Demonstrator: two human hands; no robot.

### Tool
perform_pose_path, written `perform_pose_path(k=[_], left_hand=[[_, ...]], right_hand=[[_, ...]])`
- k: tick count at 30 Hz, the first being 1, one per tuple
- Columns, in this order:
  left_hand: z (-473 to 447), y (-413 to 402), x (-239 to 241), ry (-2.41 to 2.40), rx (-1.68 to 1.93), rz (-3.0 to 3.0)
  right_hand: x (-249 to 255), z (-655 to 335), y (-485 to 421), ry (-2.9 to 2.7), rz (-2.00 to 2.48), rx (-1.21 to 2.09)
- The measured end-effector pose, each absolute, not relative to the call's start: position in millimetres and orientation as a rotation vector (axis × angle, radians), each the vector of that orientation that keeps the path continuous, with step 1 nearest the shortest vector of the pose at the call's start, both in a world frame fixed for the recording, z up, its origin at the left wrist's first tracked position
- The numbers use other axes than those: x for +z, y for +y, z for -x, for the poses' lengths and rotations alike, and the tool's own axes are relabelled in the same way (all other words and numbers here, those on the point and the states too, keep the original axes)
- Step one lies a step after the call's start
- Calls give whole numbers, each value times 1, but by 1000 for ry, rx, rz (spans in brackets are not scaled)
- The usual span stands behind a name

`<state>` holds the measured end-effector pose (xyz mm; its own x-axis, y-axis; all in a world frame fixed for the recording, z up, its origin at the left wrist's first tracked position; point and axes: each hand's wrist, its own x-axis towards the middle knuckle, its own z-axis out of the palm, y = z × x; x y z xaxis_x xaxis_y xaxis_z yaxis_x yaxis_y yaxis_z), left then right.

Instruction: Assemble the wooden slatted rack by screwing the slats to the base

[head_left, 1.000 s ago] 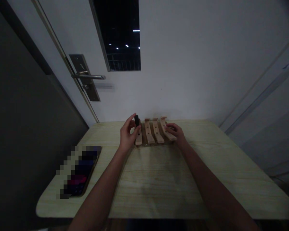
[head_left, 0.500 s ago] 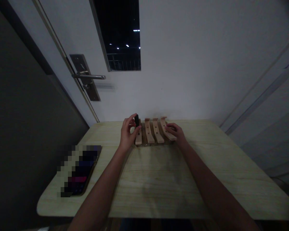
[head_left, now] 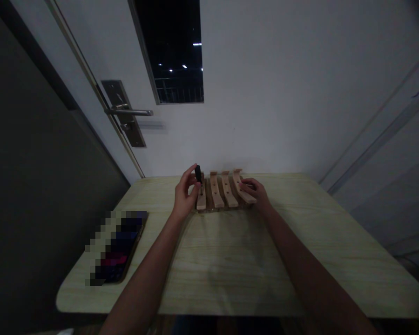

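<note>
A small wooden rack [head_left: 220, 191] of several curved slats lies near the far edge of the pale wooden table [head_left: 230, 260]. My left hand [head_left: 184, 195] is closed in a pinch on a small black tool handle [head_left: 198, 173], held upright over the leftmost slat. My right hand [head_left: 256, 192] rests on the rightmost slat, its fingers curled over the wood and pressing it down.
A phone [head_left: 120, 246] with a lit screen lies on the table's left side. Behind the table stands a white wall with a dark window [head_left: 171, 51]. A door with a metal lever handle [head_left: 127, 111] is at the left.
My left hand's fingers have shifted slightly around the black handle. The rack and my right hand have stayed in place.
</note>
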<state>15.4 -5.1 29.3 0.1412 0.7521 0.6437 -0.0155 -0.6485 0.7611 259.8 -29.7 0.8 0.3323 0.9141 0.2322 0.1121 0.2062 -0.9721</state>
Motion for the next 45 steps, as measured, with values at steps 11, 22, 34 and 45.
perform_pose_path(k=[11, 22, 34, 45], left_hand=[[-17, -2, 30, 753, 1659, -1749], [-19, -6, 30, 685, 1585, -1794], [-19, -8, 28, 681, 1588, -1720], [-24, -7, 30, 709, 1621, -1716]], right_hand=[[0, -259, -31, -1093, 1232, 762], [2, -258, -32, -1087, 1254, 756], [5, -257, -32, -1071, 1255, 755], [2, -259, -32, -1093, 1250, 746]])
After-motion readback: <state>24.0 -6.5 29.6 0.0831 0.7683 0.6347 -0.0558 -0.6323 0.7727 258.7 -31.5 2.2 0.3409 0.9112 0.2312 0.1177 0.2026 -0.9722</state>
